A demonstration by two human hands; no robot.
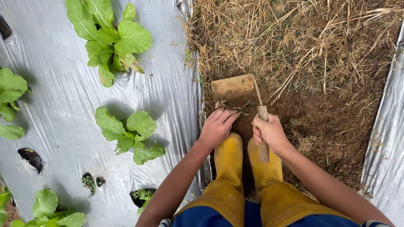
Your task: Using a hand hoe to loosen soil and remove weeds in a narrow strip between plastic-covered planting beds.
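Note:
My right hand (270,132) grips the wooden handle of a small hand hoe (234,86), whose flat, mud-coated blade rests on the soil just ahead. My left hand (217,126) lies palm down on the bare dirt beside the blade, fingers together, touching dry grass at the blade's near edge. Both hands reach out over my yellow rubber boots (229,157), which stand on the dark soil of the furrow.
Silver plastic mulch (54,96) covers the bed to the left, with leafy green seedlings (128,134) growing through holes, and some holes holding only tiny sprouts. Dry straw and grass (294,42) lie across the furrow ahead. Another mulch sheet (389,126) borders the right.

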